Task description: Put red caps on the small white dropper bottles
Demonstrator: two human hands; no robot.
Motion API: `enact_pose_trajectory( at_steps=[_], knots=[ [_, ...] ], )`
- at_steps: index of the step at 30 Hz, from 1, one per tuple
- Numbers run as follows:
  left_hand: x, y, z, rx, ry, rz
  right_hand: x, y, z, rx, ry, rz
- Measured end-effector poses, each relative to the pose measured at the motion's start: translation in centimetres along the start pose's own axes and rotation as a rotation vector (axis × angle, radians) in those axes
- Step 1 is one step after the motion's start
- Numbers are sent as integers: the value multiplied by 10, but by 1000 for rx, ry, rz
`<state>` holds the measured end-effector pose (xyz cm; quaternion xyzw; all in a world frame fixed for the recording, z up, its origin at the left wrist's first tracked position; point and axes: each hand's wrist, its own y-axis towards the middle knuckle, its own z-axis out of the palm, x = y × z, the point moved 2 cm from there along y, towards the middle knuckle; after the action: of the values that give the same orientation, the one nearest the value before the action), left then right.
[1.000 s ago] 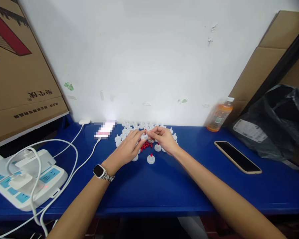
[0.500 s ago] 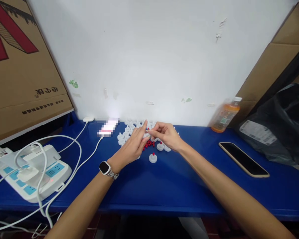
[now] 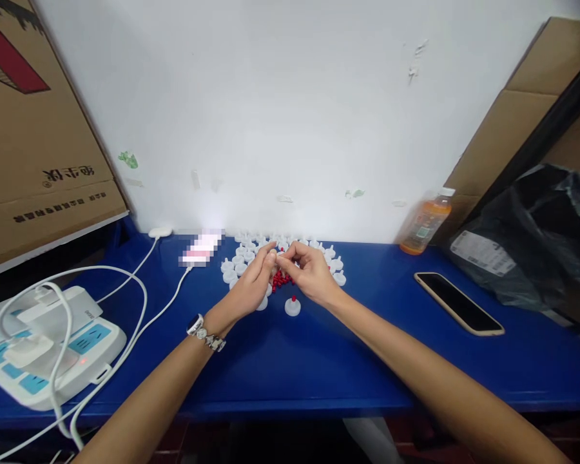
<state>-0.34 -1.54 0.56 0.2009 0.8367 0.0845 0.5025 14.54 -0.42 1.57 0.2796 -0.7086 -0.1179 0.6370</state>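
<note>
My left hand (image 3: 255,278) is closed in a pinch around a white spouted cap that the fingers mostly hide. Thumb and fingers of my right hand (image 3: 313,274) are pinched together against the left fingertips; whatever small piece they hold is hidden. Beneath both hands lies a pile of small red tips (image 3: 281,279). Several white spouted caps (image 3: 228,265) spread to the left, behind and to the right (image 3: 337,263). In front of the hands stands one white cap with a red tip (image 3: 292,306) on its spout.
On the left of the blue table (image 3: 290,367) sit a power strip (image 3: 53,348) with white cables and a lit, pixelated device (image 3: 200,248). To the right are a phone (image 3: 459,303), an orange drink bottle (image 3: 426,222) and a black plastic bag (image 3: 536,225). A white wall (image 3: 280,116) stands behind.
My left fingers, stretched upward before, have curled in to a pinch, covering the white cap. My hands have drawn closer together. The camera view has shifted slightly.
</note>
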Motion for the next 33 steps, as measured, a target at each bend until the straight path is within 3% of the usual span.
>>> enact_pose_trajectory(
  at_steps=[5,8,11,16,20,25,30,33],
  knots=[
    [10,7,-24,-59,160,4,-3,35,-12,95,-76,50],
    [16,11,-49,-171,303,77,-14,64,-22,53,-312,75],
    [21,13,-63,-180,458,112,-32,84,-21,133,-560,104],
    [27,12,-63,-95,572,124,-56,96,-6,272,-893,60],
    [31,9,-61,-22,647,76,-59,100,2,386,-1059,52],
    [33,7,-65,-73,702,30,-45,100,17,386,-1059,11],
    [33,6,-63,-75,694,-5,-41,91,39,529,-1001,-61],
    [30,5,-60,-110,699,26,-34,85,37,430,-874,-64]
  ],
)
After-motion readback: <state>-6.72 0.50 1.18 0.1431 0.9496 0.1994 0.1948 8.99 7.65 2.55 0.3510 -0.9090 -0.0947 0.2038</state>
